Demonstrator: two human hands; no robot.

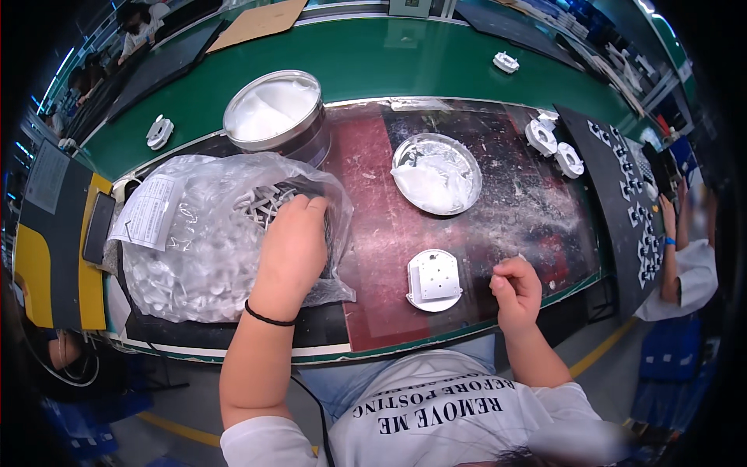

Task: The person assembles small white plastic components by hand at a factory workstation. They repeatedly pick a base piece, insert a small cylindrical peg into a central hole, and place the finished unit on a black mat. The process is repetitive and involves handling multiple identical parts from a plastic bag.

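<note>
My left hand reaches into the mouth of a clear plastic bag full of small pale parts. Its fingers are bent down among loose grey-white pieces; whatever they pinch is hidden. On the right, my right hand hovers near the table's front edge with fingers curled in and thumb close to them; anything in it is too small to make out. Between the hands a round white housing with a raised square block lies on the table. Beyond it sits a shallow metal dish with white paste in it.
An open metal can of white paste stands behind the bag. White parts lie at the right, beside a black board of small pieces. More white parts rest on the green conveyor belt. Another person's arm is at far right.
</note>
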